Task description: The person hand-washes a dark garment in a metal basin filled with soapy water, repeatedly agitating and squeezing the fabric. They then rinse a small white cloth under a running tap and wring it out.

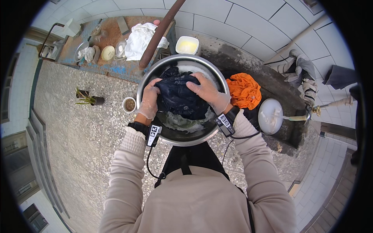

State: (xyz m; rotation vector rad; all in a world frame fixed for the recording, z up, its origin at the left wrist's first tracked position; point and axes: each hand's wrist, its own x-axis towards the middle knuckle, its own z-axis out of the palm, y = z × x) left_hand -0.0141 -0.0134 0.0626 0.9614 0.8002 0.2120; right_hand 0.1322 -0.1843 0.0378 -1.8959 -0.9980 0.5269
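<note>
Tiled wall (pixel 252 29) and speckled floor (pixel 77 136) surrounded a wash in progress.
Left hand (pixel 150 95) and right hand (pixel 208 90), in clear gloves (pixel 147 111), each had a partly closed grip on the dark garment (pixel 180 95), bunched inside the metal basin (pixel 185 57) among suds (pixel 178 122). Washing seemed midway: garment apparently soaped, not yet lifted out (the orange cloth (pixel 244 91) lay just outside, whether washed I could not tell).

In clear gloves (pixel 146 109), the left hand (pixel 149 97) and right hand (pixel 208 92) grip dark cloth (pixel 182 97) in a metal basin (pixel 176 143) of foamy water (pixel 185 124). Orange cloth (pixel 244 91) lies just right of the basin near a white bowl (pixel 271 116); white cloth (pixel 140 42) rests on the surface (pixel 110 29) at upper left.
</note>
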